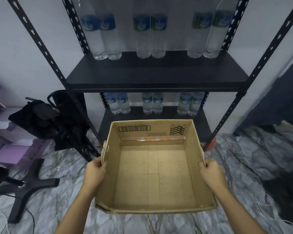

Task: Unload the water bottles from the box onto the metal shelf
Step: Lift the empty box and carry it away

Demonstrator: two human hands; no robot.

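Observation:
A brown cardboard box (155, 174) is held in front of the black metal shelf (156, 75); its inside shows only bare cardboard. My left hand (95, 174) grips the box's left wall and my right hand (211, 174) grips its right wall. Several clear water bottles (149, 31) stand in pairs along the back of the upper shelf board. More water bottles (152, 103) stand in pairs on the lower board, just behind the box's far wall.
A black bag (46, 119) leans against the shelf's left post. A black cross-shaped stand (27, 183) and cables lie on the marbled floor at left. Purple boxes (7, 149) sit at the far left. Dark gear (287, 191) and a white cable are at right.

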